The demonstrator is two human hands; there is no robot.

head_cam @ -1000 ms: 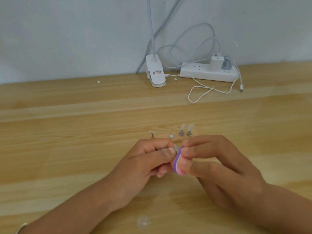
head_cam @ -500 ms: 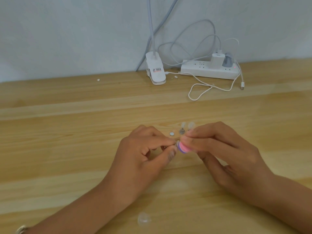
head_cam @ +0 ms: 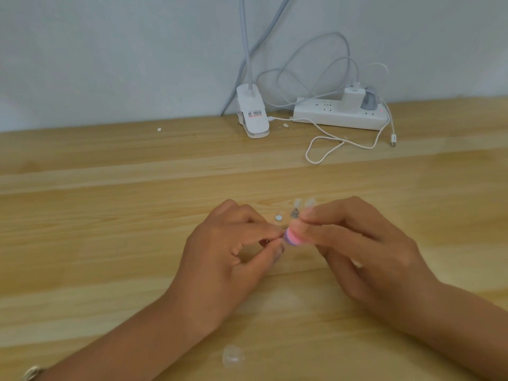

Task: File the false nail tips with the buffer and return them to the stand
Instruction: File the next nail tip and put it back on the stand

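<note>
My right hand pinches a small pink and purple buffer block between thumb and fingers. My left hand pinches a tiny nail tip on its holder against the buffer's left face; the tip itself is almost hidden between my fingertips. Just behind my hands stand small metal stand pegs with clear nail tips on top, one partly hidden by my right fingers. A white round disc lies on the wood beside them.
A clear nail tip lies on the wooden table near the front edge. At the back stand a white clip lamp base, a power strip with chargers, and a looping white cable.
Both hands moved away from me toward the stand pegs, and the buffer turned so its end faces left. In the last half second they hardly shifted.
</note>
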